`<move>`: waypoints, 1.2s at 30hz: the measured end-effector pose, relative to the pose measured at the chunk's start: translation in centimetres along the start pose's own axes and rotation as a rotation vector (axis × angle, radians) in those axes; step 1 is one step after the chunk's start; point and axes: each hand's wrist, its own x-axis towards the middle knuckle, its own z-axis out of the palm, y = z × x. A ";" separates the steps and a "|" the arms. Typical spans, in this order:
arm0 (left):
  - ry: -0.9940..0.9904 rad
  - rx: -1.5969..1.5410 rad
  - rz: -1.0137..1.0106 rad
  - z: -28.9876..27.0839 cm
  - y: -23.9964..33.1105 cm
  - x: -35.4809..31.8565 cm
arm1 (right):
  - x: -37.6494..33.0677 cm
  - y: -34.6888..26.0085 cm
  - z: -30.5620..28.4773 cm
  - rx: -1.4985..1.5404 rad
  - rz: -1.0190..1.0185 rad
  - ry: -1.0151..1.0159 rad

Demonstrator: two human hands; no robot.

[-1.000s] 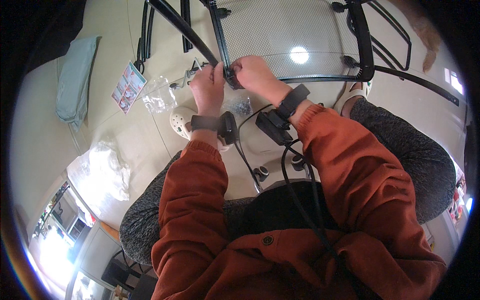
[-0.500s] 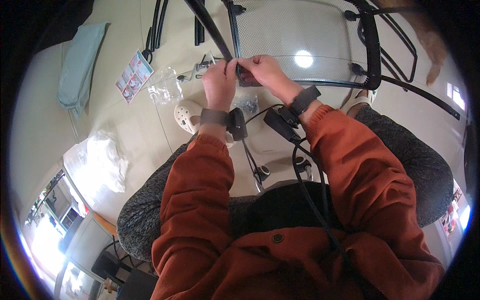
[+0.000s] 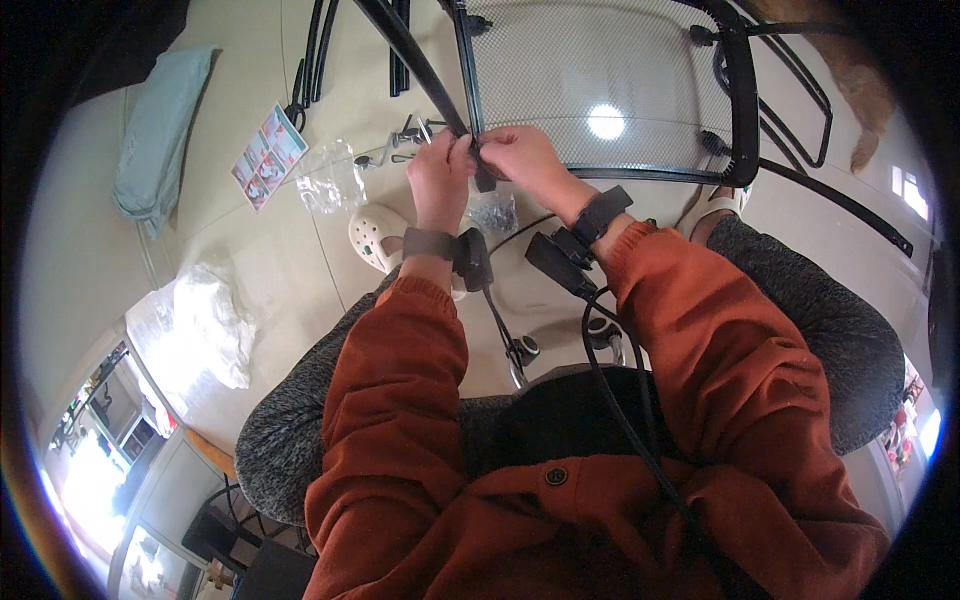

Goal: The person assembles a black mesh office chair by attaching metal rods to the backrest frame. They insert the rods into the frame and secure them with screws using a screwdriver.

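Note:
Both hands meet at the lower end of a black metal tube [image 3: 412, 62], beside the near left corner of a black-framed mesh panel [image 3: 610, 60]. My left hand [image 3: 438, 188] is closed, with a short silvery rod [image 3: 425, 128] standing out from between its fingers. The fingertips of that hand touch the tube's left side. From the right, my right hand [image 3: 527, 162] pinches the tube near the panel's corner. Its fingers cover the exact spot, so any small part there is hidden. Just below the tube end lies a clear bag of small hardware [image 3: 493, 212].
Metal fittings [image 3: 410, 135], an empty-looking clear bag [image 3: 332, 178] and a printed sheet [image 3: 270, 158] lie left of my hands. Black tubes [image 3: 318, 50] rest farther off. Black curved frames [image 3: 800, 90] and an animal's furry leg [image 3: 870, 110] are at the right. A cable [image 3: 605, 370] hangs across my lap.
Both hands have come slightly toward me with the tube's end, and the mesh panel has shifted a little the same way. The silvery rod moves along with my left hand.

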 end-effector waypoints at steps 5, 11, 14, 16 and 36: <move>-0.021 0.032 0.050 -0.4 0.0 0.0 | -1.3 -1.2 0.7 -0.303 -0.225 0.076; 0.003 -0.183 -0.047 -0.3 0.3 -0.3 | -1.8 -1.8 1.9 -0.532 -0.232 0.203; -0.014 -0.167 -0.010 -0.4 0.3 -0.4 | -2.1 -2.1 1.7 -0.530 -0.233 0.220; -0.025 -0.063 0.051 -0.7 0.4 -0.5 | -2.3 -2.6 1.4 -0.504 -0.240 0.223; -0.043 0.086 0.472 -7.9 15.2 -0.8 | -7.8 -12.3 -5.9 -0.218 -0.386 0.243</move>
